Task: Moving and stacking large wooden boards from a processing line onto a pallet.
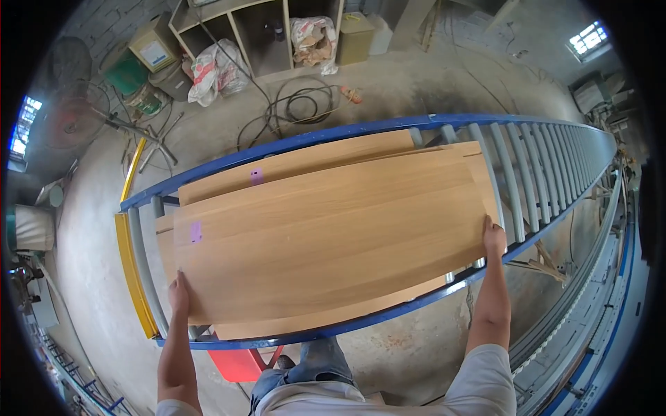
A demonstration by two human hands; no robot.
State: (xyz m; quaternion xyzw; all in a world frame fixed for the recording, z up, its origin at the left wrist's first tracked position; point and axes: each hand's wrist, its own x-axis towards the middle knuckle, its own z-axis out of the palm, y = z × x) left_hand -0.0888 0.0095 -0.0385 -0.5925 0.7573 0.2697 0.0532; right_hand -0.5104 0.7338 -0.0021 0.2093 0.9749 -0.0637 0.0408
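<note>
A large light-brown wood-grain panel is gripped at its two ends. My left hand closes on its left end near the front corner, thumb on top. At the right end my right hand grips the edge, also with the thumb on the upper face. A small purple label sticks to the panel near its left end. Beneath lie more panels, one of them a back panel showing along the far side with another purple label. The fingers under the panel are hidden.
A roller conveyor with blue rails carries the panels and runs off to the right. A yellow bar crosses its left end. A red stool stands beside my legs. Beyond lie a coiled cable, a fan and shelves with sacks.
</note>
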